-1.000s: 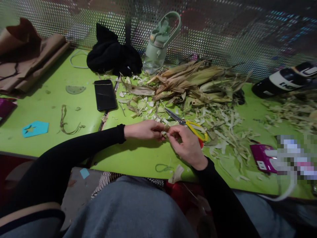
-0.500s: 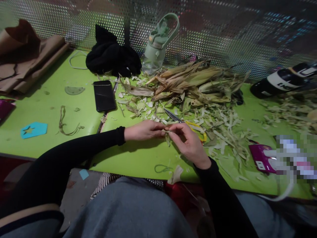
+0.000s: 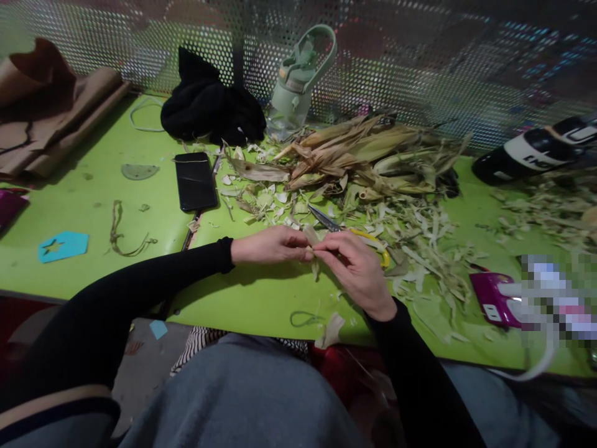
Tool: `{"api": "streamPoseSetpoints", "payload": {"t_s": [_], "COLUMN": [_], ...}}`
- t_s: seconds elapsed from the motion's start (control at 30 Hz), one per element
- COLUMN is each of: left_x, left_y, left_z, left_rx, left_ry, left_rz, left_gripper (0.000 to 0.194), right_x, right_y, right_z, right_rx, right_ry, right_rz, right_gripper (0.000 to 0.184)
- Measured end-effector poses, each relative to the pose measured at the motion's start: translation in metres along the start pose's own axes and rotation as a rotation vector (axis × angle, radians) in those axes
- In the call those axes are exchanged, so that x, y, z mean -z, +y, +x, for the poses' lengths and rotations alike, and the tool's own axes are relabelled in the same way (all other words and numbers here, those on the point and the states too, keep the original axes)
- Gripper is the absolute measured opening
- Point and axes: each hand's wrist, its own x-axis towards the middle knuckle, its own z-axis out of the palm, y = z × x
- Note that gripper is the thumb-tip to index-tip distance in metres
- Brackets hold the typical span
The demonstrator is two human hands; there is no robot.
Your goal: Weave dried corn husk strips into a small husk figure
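My left hand and my right hand meet over the green table, fingers pinched together on a small pale strip of corn husk. Part of the strip hangs below the fingers. Yellow-handled scissors lie just behind my right hand, blades pointing up-left. A heap of dried corn husks lies further back, with several cut husk scraps scattered to the right.
A black phone lies left of the husks. Behind it sit a black cloth and a pale green bottle against a perforated metal wall. Brown paper, a blue star cut-out and a purple object are around.
My right hand has shifted slightly up and off the scissors' handle. Both hands keep working the husk strip, which now sticks up between the fingertips.
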Motion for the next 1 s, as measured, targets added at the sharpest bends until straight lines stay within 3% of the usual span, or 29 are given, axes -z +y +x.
{"api": "streamPoseSetpoints", "payload": {"t_s": [0.17,0.3,0.43,0.53,0.63,0.73,0.8,0.93,1.0], "left_x": [0.000,-0.001,-0.003,-0.004,-0.004,-0.004,-0.004,-0.005,-0.007], "left_y": [0.003,0.001,-0.002,-0.004,-0.004,-0.003,-0.002,-0.001,-0.002], "left_z": [0.000,0.001,0.003,0.003,0.003,0.005,0.006,0.004,0.002], "left_rx": [-0.026,0.007,0.025,0.007,-0.037,-0.122,-0.167,-0.176,-0.159], "left_ry": [0.001,-0.003,-0.027,-0.026,0.018,0.067,0.069,0.029,0.032], "left_rz": [-0.157,-0.168,-0.121,-0.211,-0.299,-0.361,-0.395,-0.360,-0.335], "left_gripper": [0.025,0.022,0.023,0.019,0.020,0.019,0.020,0.020,0.042], "right_x": [0.002,-0.001,-0.007,-0.007,-0.005,-0.003,-0.004,-0.007,-0.009], "right_y": [0.002,0.003,0.001,-0.003,-0.004,-0.002,0.000,0.003,0.002], "right_z": [0.000,0.001,0.000,-0.002,-0.003,-0.003,-0.002,0.001,0.002], "right_rx": [-0.069,0.001,0.060,0.065,0.027,-0.061,-0.179,-0.372,-0.409], "right_ry": [0.129,0.090,0.065,0.018,-0.010,0.151,0.189,-0.044,-0.092], "right_rz": [-0.014,-0.009,0.017,0.053,0.115,0.100,0.086,0.180,0.217], "right_gripper": [0.009,0.004,0.011,0.017,0.020,0.012,0.014,0.032,0.039]}}
